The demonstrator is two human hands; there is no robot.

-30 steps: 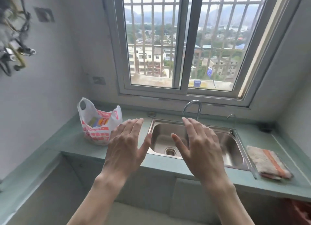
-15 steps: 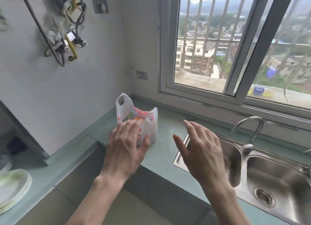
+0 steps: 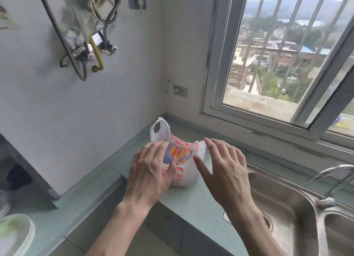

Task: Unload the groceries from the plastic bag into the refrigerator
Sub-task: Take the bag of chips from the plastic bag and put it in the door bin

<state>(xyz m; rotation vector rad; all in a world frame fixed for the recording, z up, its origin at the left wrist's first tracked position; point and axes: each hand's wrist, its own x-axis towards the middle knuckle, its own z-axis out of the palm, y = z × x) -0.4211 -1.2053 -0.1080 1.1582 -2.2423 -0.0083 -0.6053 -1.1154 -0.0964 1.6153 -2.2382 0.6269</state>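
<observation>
White and red thin plastic bag (image 3: 183,171) stands on the pale green bench (image 3: 193,200), near the corner where the wall meets the window. That is all from the head view, the only one we have.

One handle loop of the bag sticks up at the back. The top of the bag is open. Inside it a blue packet with orange round shapes (image 3: 177,154) shows. More may be under it, but that is hidden.

The left hand (image 3: 149,173) is at the near left side of the bag. Its fingers (image 3: 157,150) are straight and close together, lying over the bag's edge. They seem to touch the plastic, but I cannot tell for sure. They do not pinch anything.

The right hand (image 3: 228,169) is just beside the bag on its right. Its fingers are straight and a little spread, with the thumb pointing at the bag. It holds nothing.

A shiny steel sink (image 3: 298,217) with a bent tap is to the right. A stack of pale plates (image 3: 17,234) sits at the lower left.

I think the job has hardly begun. Nothing is out of the bag yet. No refrigerator shows here. The packet must be lifted out and carried there.
</observation>
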